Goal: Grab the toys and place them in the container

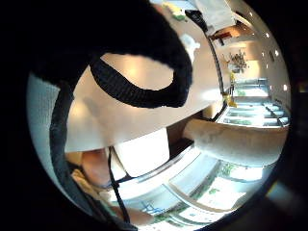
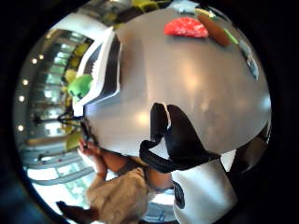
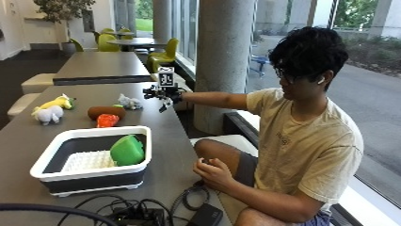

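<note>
Now hovering over the tabletop (image 3: 169, 141) near its far right edge: right hand (image 3: 164, 95), fingers (image 2: 175, 133) loosely spread, holding nothing. Nearest, just beside it: grey toy (image 3: 130, 101). Further left, brown toy (image 3: 106, 111), red toy (image 3: 107, 120), white toy (image 3: 49, 114). Green toy (image 3: 127, 150) already in the container (image 3: 94, 178). Best to reach left, come down over the grey toy and pinch across its body, then lift clear of the container's rim.

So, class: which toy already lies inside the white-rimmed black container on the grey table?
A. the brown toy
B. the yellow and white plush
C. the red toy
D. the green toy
D: the green toy lies inside the white-rimmed black container; the others lie on the table.
</note>
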The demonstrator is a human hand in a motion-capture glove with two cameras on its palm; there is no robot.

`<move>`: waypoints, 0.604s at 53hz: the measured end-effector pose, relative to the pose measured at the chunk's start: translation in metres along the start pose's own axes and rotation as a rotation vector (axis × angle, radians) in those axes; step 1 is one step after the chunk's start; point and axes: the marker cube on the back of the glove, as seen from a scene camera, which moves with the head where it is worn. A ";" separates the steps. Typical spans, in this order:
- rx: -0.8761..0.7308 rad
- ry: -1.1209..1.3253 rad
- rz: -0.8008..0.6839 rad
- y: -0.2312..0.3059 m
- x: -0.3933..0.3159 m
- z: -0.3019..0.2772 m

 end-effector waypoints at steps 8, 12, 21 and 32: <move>-0.008 0.058 -0.041 -0.002 0.007 0.000; 0.003 0.031 -0.046 -0.003 0.004 0.002; -0.001 0.038 0.010 -0.003 0.003 0.000; -0.033 0.126 0.068 -0.016 0.020 -0.014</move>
